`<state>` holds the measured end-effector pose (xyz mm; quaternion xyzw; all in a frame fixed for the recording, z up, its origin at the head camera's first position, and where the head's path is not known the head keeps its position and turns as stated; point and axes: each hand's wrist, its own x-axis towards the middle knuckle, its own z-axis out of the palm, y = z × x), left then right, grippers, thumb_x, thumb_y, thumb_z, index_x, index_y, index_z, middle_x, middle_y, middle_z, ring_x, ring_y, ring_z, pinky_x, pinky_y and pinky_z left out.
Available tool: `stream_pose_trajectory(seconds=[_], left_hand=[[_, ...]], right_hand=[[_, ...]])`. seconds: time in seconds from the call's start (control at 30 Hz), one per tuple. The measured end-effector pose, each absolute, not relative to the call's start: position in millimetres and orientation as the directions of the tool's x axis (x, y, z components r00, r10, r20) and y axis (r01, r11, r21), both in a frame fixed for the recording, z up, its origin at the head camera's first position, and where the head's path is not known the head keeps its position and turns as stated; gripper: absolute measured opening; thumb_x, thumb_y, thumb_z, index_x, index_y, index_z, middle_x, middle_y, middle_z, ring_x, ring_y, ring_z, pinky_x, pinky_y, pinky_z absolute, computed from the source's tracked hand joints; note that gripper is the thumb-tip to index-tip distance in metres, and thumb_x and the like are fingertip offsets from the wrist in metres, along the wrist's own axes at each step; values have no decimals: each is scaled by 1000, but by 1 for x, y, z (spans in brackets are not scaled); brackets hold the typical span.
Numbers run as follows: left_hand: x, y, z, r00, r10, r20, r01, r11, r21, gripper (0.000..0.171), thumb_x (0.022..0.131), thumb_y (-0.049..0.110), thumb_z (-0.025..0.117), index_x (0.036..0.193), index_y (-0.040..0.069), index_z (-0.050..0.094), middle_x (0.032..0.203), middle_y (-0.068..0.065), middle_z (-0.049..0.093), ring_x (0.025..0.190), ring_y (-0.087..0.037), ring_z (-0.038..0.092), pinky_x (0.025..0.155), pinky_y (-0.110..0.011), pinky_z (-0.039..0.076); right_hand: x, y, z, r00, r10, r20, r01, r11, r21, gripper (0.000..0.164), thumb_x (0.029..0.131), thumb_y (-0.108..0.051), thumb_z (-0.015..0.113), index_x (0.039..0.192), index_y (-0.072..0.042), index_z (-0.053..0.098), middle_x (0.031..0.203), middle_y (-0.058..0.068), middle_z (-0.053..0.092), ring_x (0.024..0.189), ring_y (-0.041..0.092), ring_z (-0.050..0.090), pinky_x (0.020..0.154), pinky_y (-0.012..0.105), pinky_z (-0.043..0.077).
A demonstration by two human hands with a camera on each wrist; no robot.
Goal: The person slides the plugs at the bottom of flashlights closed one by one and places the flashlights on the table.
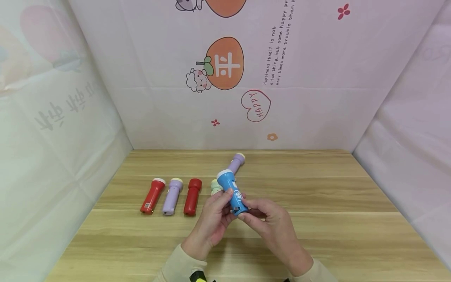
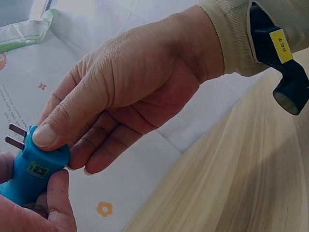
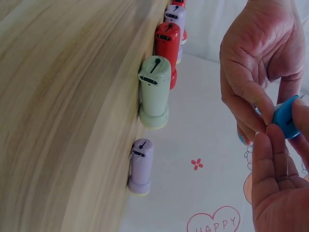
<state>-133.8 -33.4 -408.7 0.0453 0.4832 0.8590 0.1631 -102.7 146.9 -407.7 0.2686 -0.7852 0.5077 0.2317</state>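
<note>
My left hand (image 1: pixel 213 215) grips a blue flashlight (image 1: pixel 227 181) round its barrel, with the white-rimmed head tilted up and away above the table. At the tail end, my right hand (image 1: pixel 273 221) pinches it between thumb and fingers. In the left wrist view, two metal plug prongs (image 2: pixel 16 136) stick out from the side of the blue flashlight near the right thumb, and a small code sticker (image 2: pixel 37 169) shows on it. Behind the hands is a pale green flashlight (image 3: pixel 155 94), partly hidden in the head view.
Left of the hands lie a red flashlight (image 1: pixel 153 196) with a white rim, a purple flashlight (image 1: pixel 172 197) and another red flashlight (image 1: pixel 192 197). Farther back lies a second purple flashlight (image 1: pixel 236 162). Printed cloth (image 1: pixel 303 109) walls in the wooden table (image 1: pixel 317 243) at the back and sides.
</note>
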Motion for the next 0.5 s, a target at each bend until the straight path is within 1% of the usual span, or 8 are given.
stream_pose_trajectory(seconds=[0.2,0.3,0.5], left_hand=[[-133,-33,-409,-944,317,-91,-244,-486,840,55,108,36,57,141,-7,50,112,-4,75,97,-9,73,87,-23,60],[-133,-33,-409,-944,317,-90,-243,-484,841,58,107,37,58,141,-8,49,112,-4,75,97,-9,73,87,-23,60],[-132,-33,-409,-944,316,-94,-248,-492,835,57,107,37,59,141,-8,50,113,-4,75,96,-9,73,86,-23,60]], right_hand=[[-103,147,-408,-754,-183,631,-651,338,-679,37,81,1,85,115,-11,78,108,2,77,93,9,75,74,30,64],[-103,147,-408,-756,-184,628,-649,335,-683,37,82,1,85,115,-11,78,109,2,78,93,9,75,74,31,64],[-102,147,-407,-754,-190,628,-652,328,-684,36,82,1,85,115,-10,78,109,2,78,94,9,75,75,31,64]])
